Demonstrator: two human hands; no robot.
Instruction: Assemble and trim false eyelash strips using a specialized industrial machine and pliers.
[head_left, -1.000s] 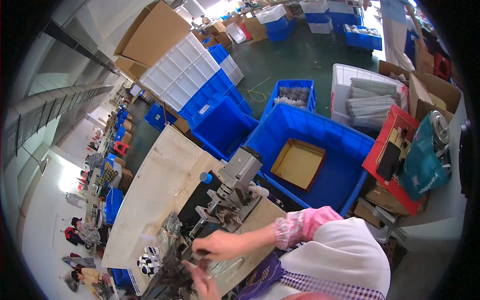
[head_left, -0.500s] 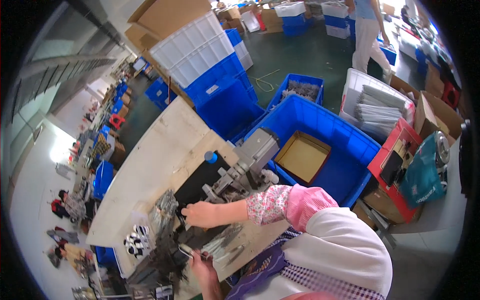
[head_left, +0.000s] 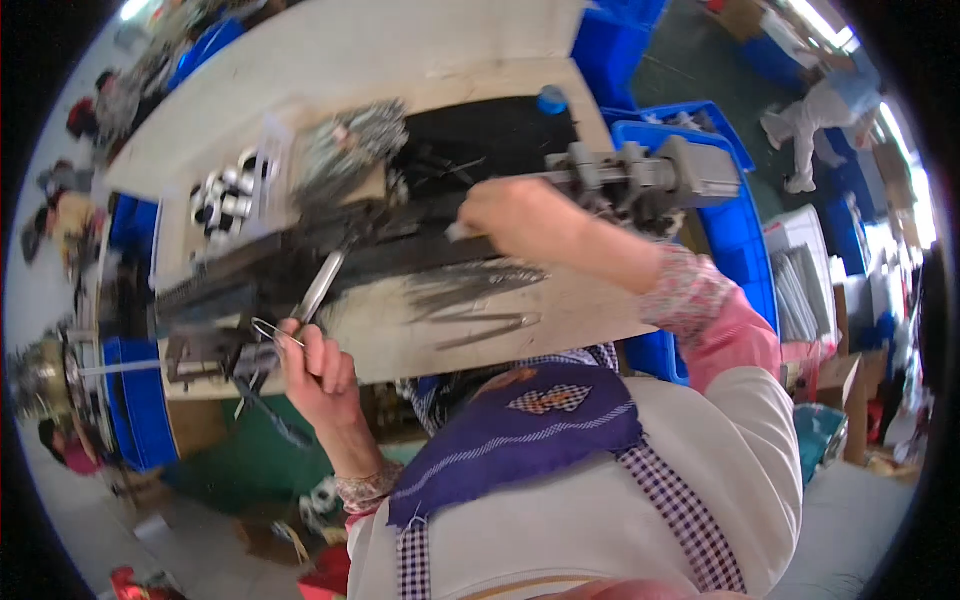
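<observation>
Left hand [head_left: 322, 378]: closed around a metal tool [head_left: 322, 285], left of centre, near edge of the table [head_left: 600, 302]. A wire-like loop shows at the fingers; the long, bright part slants away, far and slightly right, its tip at the dark metal bar [head_left: 432, 250] that runs left to right. Exact kind of tool: cannot tell.

Right hand [head_left: 505, 215]: over the right part of the bar, fingers curled in and drawn together. A small pale piece [head_left: 460, 231] shows at the fingertips, blurred; cannot tell whether it is gripped or only touched.

Near side of the bar, between the hands: thin dark strands [head_left: 475, 288], blurred, and just nearer, tweezers [head_left: 485, 328] lying with legs apart, pointing left.

Far side of the bar: bundle of grey strips [head_left: 352, 140]; left of it, a clear tray [head_left: 272, 165] with black-and-white pieces [head_left: 228, 200]. Right of the bundle, black mat [head_left: 490, 135], blue cap [head_left: 551, 99] at its far right corner.

Right: grey machine [head_left: 700, 172], beyond the right hand; blue bin [head_left: 745, 240] past the table's right end.
</observation>
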